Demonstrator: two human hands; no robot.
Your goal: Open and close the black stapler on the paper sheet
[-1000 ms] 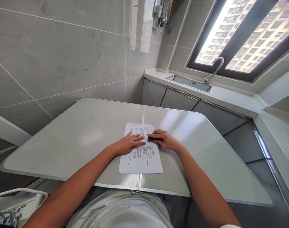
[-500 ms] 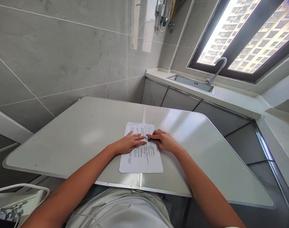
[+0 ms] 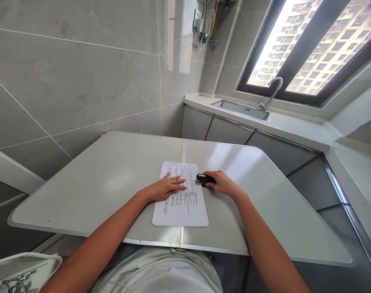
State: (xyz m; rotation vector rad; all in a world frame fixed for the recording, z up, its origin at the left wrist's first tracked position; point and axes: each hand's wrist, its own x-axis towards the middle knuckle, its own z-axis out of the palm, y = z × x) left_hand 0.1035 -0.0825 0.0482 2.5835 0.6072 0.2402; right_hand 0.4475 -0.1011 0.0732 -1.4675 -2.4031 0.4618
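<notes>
Printed white paper [image 3: 182,215] lies on the folding table, across its centre seam; whether it is one sheet or more I cannot tell. My left hand [image 3: 165,188] rests flat on the paper's left half with the fingers stretched out. In my right hand [image 3: 220,182] is a black stapler [image 3: 205,178], gripped from its rear end. The stapler's front end sits at the right edge of the paper, over the print. My right fingers wrap round its back part and hide it.
The pale table [image 3: 90,183] has a metal-trimmed seam and rim. Behind it stand a counter with a sink [image 3: 243,110] and a tap [image 3: 272,92] below a window. A tiled wall [image 3: 81,81] rises at the back left. A white object with cables [image 3: 23,272] is at the lower left.
My right hand has drawn back to the right with the stapler, off the middle of the paper, and more of the stapler shows. My left hand stays flat on the paper.
</notes>
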